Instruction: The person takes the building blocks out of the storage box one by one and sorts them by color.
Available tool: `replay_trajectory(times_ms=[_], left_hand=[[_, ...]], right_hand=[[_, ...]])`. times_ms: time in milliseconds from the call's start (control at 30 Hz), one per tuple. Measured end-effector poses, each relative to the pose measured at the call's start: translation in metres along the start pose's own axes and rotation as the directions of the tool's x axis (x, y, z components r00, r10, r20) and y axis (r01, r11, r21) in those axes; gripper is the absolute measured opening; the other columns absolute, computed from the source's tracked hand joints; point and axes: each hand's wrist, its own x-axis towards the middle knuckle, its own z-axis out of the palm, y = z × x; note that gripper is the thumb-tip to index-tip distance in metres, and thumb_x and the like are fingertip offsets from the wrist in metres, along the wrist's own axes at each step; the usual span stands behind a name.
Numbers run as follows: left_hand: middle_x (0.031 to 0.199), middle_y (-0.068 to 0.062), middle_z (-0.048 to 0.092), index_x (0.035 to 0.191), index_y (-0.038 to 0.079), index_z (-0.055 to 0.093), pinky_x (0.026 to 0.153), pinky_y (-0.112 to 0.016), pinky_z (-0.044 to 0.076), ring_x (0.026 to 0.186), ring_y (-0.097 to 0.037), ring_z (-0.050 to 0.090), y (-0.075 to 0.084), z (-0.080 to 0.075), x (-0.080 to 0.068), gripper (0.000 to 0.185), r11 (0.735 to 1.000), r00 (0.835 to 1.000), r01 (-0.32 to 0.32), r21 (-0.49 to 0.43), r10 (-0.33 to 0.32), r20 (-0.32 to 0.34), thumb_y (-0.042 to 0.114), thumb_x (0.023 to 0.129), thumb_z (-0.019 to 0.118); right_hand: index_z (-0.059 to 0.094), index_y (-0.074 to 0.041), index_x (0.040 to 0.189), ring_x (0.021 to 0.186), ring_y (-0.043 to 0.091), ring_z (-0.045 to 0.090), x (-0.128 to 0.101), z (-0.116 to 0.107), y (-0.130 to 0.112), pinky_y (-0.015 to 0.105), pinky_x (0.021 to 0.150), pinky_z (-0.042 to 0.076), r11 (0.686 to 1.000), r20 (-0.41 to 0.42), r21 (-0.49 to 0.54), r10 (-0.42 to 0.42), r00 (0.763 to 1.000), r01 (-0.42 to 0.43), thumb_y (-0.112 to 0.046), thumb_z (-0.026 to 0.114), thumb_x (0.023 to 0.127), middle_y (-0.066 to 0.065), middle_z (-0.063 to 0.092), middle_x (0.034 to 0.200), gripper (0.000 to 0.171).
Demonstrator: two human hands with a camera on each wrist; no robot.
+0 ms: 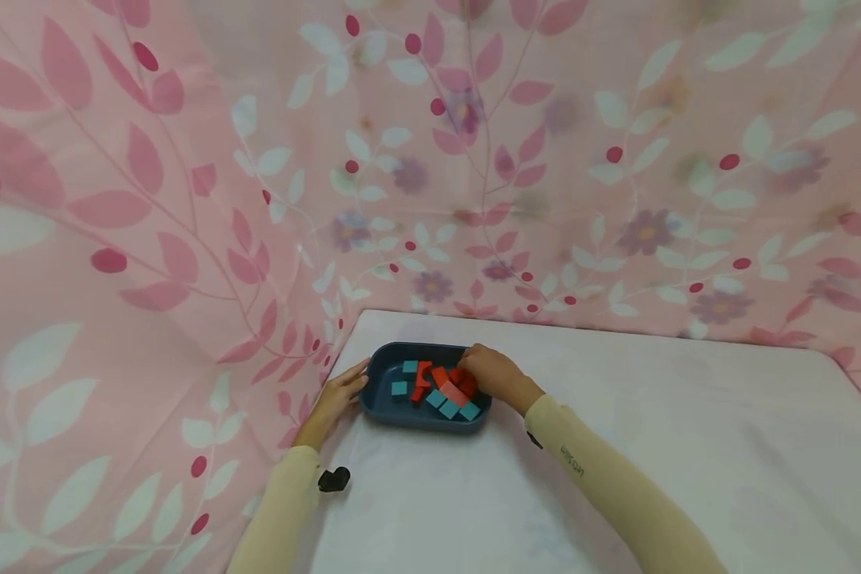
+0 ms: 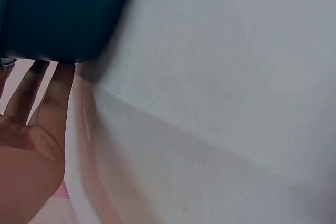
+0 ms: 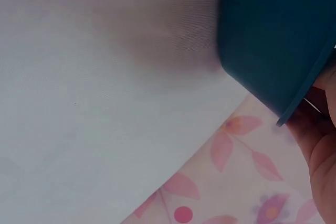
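A dark blue tray point(image 1: 419, 426) stands on the white-covered table and holds several light blue square blocks point(image 1: 399, 388) and red blocks point(image 1: 423, 373), one of them an arch. A paler red block point(image 1: 454, 393) lies among them. My left hand point(image 1: 339, 399) touches the tray's left end with its fingers extended; in the left wrist view those fingers meet the tray wall point(image 2: 58, 19). My right hand point(image 1: 498, 375) bends over the right rim, fingertips down beside the red pieces. Its fingertips are hidden, so whether they pinch a block cannot be seen.
White cloth point(image 1: 653, 446) covers the table around the tray. Pink floral fabric point(image 1: 545, 159) hangs behind and along the left side. A black strap piece point(image 1: 334, 479) sits at the left wrist, close to the cloth.
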Motion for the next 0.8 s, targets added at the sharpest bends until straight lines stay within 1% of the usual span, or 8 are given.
replay_trajectory(times_ms=[133, 233, 333, 467, 567, 633, 700, 800], left_hand=[[0.149, -0.017, 0.041, 0.147, 0.021, 0.046, 0.092, -0.032, 0.047, 0.119, -0.025, 0.053, -0.002, 0.002, 0.000, 0.048, 1.000, 1.000, 0.003, -0.017, -0.003, -0.012, 0.021, 0.100, 0.056], [0.149, -0.017, 0.042, 0.147, 0.021, 0.047, 0.091, -0.031, 0.049, 0.117, -0.023, 0.055, -0.002, 0.002, 0.000, 0.048, 1.000, 1.000, 0.004, -0.009, -0.004, -0.020, 0.022, 0.100, 0.056], [0.148, -0.016, 0.042, 0.147, 0.022, 0.047, 0.090, -0.031, 0.049, 0.116, -0.022, 0.055, -0.002, 0.001, 0.000, 0.048, 1.000, 1.000, 0.012, -0.004, -0.012, -0.024, 0.023, 0.100, 0.057], [0.148, -0.014, 0.042, 0.147, 0.024, 0.047, 0.089, -0.033, 0.049, 0.115, -0.022, 0.056, -0.002, 0.002, 0.002, 0.048, 0.999, 0.999, 0.029, -0.026, -0.030, -0.012, 0.024, 0.100, 0.057], [0.150, -0.015, 0.040, 0.148, 0.023, 0.045, 0.091, -0.034, 0.048, 0.117, -0.024, 0.054, -0.002, 0.002, 0.003, 0.049, 0.999, 0.999, 0.032, -0.030, -0.032, 0.009, 0.023, 0.100, 0.057], [0.152, -0.016, 0.037, 0.150, 0.022, 0.042, 0.095, -0.036, 0.046, 0.120, -0.027, 0.052, 0.000, 0.002, 0.002, 0.050, 0.999, 0.999, 0.033, -0.031, -0.032, 0.025, 0.023, 0.101, 0.055], [0.152, -0.016, 0.036, 0.150, 0.022, 0.042, 0.098, -0.037, 0.045, 0.122, -0.028, 0.050, 0.001, 0.001, 0.001, 0.050, 0.999, 0.999, 0.040, -0.037, -0.039, 0.026, 0.022, 0.101, 0.054], [0.153, -0.015, 0.036, 0.150, 0.023, 0.041, 0.103, -0.042, 0.042, 0.126, -0.030, 0.048, 0.001, -0.001, 0.001, 0.050, 0.998, 0.999, 0.047, -0.046, -0.046, 0.026, 0.021, 0.102, 0.054]], right_hand=[[0.076, -0.009, 0.107, 0.094, 0.018, 0.057, 0.000, 0.000, 0.002, 0.029, 0.087, 0.052, 1.000, 0.003, -0.021, 0.003, 1.000, -0.003, -0.001, 0.072, 0.086, 0.004, 0.065, 0.099, 0.022], [0.076, -0.007, 0.107, 0.092, 0.018, 0.057, -0.002, -0.004, 0.002, 0.030, 0.086, 0.052, 0.999, -0.017, -0.026, -0.027, 0.999, 0.027, -0.001, 0.070, 0.087, 0.005, 0.064, 0.098, 0.021], [0.074, -0.005, 0.109, 0.092, 0.020, 0.058, -0.008, -0.013, 0.004, 0.032, 0.086, 0.053, 0.999, -0.070, 0.032, -0.039, 0.997, 0.041, -0.003, 0.072, 0.087, 0.007, 0.062, 0.099, 0.022], [0.072, -0.003, 0.112, 0.094, 0.022, 0.059, -0.021, -0.028, 0.018, 0.034, 0.085, 0.054, 0.988, -0.160, 0.155, 0.005, 0.987, 0.020, -0.007, 0.075, 0.085, 0.007, 0.062, 0.101, 0.027], [0.072, -0.004, 0.113, 0.090, 0.021, 0.059, -0.034, -0.037, 0.035, 0.032, 0.080, 0.055, 0.978, -0.212, 0.206, 0.058, 0.976, -0.014, -0.011, 0.076, 0.085, 0.006, 0.064, 0.100, 0.029], [0.072, -0.004, 0.113, 0.088, 0.021, 0.058, -0.043, -0.041, 0.048, 0.032, 0.078, 0.055, 0.976, -0.233, 0.215, 0.086, 0.969, -0.035, -0.013, 0.076, 0.086, 0.006, 0.065, 0.099, 0.030], [0.072, -0.003, 0.112, 0.085, 0.021, 0.057, -0.052, -0.043, 0.059, 0.032, 0.076, 0.054, 0.974, -0.249, 0.222, 0.105, 0.963, -0.049, -0.014, 0.077, 0.085, 0.006, 0.065, 0.096, 0.030], [0.072, -0.001, 0.112, 0.086, 0.023, 0.057, -0.064, -0.039, 0.070, 0.034, 0.077, 0.055, 0.968, -0.240, 0.235, 0.142, 0.960, -0.084, -0.013, 0.078, 0.084, 0.008, 0.065, 0.095, 0.032]])
